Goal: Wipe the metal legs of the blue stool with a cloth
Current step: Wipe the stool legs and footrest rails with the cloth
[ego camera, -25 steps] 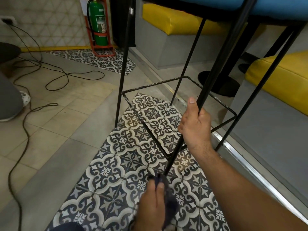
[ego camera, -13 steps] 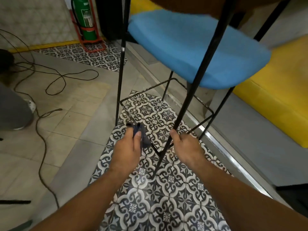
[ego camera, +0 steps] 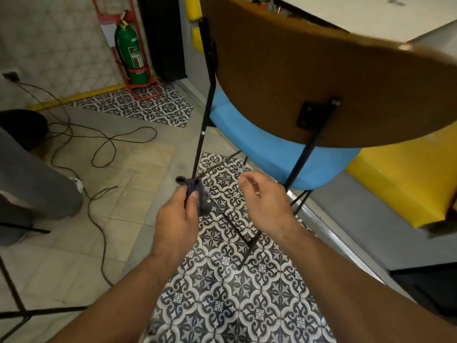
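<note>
The blue stool stands in front of me, with a brown backrest and thin black metal legs. My left hand grips a dark folded cloth just in front of the left rear leg and above the black footrest bar. My right hand hovers beside it, fingers loosely curled around nothing, clear of the right rear leg. Both forearms reach in from below.
A green fire extinguisher stands in a red holder by the far wall. Black cables loop over the floor at left, near another person's grey trouser leg. Yellow bench cushions sit at right. Patterned tiles lie underfoot.
My view has risen from under the seat to above it. My right hand has let go of the right leg. My left hand has lifted the cloth from the floor to footrest height.
</note>
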### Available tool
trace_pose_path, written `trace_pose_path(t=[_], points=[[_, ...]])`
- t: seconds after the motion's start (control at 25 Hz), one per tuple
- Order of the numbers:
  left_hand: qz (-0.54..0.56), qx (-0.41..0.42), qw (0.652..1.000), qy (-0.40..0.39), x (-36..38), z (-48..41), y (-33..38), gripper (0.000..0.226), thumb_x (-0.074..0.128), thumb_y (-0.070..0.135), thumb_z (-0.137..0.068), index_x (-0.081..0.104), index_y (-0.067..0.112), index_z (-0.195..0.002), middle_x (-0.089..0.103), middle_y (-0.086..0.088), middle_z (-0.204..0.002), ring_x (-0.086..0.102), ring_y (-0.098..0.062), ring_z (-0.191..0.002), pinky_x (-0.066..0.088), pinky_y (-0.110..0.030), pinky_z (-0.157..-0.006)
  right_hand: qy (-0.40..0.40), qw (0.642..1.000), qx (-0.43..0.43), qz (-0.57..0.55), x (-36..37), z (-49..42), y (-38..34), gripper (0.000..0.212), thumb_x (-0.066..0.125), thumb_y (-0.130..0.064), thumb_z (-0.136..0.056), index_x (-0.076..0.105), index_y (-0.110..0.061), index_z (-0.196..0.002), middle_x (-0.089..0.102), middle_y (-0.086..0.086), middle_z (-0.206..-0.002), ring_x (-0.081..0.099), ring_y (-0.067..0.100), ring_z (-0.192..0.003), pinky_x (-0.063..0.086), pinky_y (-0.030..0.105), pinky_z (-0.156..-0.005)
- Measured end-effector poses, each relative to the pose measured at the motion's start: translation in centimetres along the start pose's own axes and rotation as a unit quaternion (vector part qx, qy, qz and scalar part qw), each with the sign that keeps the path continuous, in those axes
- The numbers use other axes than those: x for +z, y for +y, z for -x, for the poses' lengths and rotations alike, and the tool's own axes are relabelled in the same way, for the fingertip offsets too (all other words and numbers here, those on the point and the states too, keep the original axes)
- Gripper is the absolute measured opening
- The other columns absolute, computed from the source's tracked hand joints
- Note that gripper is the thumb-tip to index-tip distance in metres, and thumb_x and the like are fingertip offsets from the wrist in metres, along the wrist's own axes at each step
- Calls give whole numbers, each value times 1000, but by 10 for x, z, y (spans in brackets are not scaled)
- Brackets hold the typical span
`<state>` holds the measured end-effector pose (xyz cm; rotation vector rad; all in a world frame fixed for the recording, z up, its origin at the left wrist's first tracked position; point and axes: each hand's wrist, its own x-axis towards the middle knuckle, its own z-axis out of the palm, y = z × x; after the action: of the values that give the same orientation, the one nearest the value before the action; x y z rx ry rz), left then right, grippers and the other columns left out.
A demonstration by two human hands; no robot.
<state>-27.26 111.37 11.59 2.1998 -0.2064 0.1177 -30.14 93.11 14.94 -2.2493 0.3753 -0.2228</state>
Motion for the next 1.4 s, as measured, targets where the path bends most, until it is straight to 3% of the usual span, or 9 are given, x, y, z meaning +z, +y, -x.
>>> trace_pose_path(t=[0.12,0.28,0.44,0.56,0.72,0.84,0.96,1.16,1.4], points=[[-2,4,1000,-2,-17,-24,15,16,47,26,-100,49,31,-85,55,16,-68,54,1,-60,33,-12,-51,2,1000,-8,7,-6,-10,-20,33,45,-42,-96,65,-25,-116,66,-6,-112,58,8,-101,48,31,-91],[-12,8,1000,1,-18,-64,28,16,48,26,-99,52,29,-83,54,15,-69,51,0,-62,30,-11,-52,-5,999,2,38,-5,-39,-30,36,42,-45,-96,63,-26,-117,65,-2,-115,56,12,-101,45,29,-88],[-11,-17,1000,-7,-17,-106,30,15,47,27,-99,59,21,-91,61,3,-83,56,-13,-73,39,-25,-63,-40,998,5,44,3,-68,-37,37,42,-47,-96,62,-26,-120,64,-1,-118,57,14,-105,46,30,-87],[-44,-17,999,-4,-18,-135,26,19,48,25,-99,63,13,-98,59,-2,-92,52,-15,-82,37,-26,-73,-68,997,36,28,7,-88,-45,36,42,-48,-96,61,-29,-120,66,-5,-115,59,12,-103,48,31,-87],[-48,-34,998,-12,-23,-170,14,19,48,27,-99,62,14,-99,55,1,-92,53,-15,-83,40,-28,-73,-87,995,42,15,12,-112,-53,32,39,-45,-98,63,-29,-113,65,-12,-92,60,5,-83,46,26,-71],[-19,-48,998,-28,-22,-202,4,17,48,29,-98,62,18,-98,59,1,-93,56,-16,-83,42,-30,-72,-93,994,53,19,22,-128,-61,32,39,-44,-99,63,-26,-112,66,-8,-91,59,7,-80,48,28,-72],[-2,-32,998,-55,-15,-237,-13,17,49,28,-98,63,17,-98,62,-3,-94,58,-18,-84,43,-30,-74,-91,991,96,36,39,-151,-68,31,40,-44,-99,61,-28,-116,65,-6,-103,59,11,-88,50,32,-78],[-5,7,986,-168,2,-299,-41,19,50,29,-97,65,16,-97,63,-5,-93,59,-20,-85,47,-33,-74,-36,979,202,3,64,-193,-82,27,40,-49,-98,59,-34,-111,62,-9,-93,61,8,-70,55,33,-63],[-13,47,962,-270,22,-344,-72,19,51,27,-97,62,15,-86,63,-6,-89,59,-23,-82,44,-31,-70,-19,970,233,63,103,-210,-68,29,37,-46,-98,59,-27,-90,61,-7,-77,58,12,-68,38,28,-55]])
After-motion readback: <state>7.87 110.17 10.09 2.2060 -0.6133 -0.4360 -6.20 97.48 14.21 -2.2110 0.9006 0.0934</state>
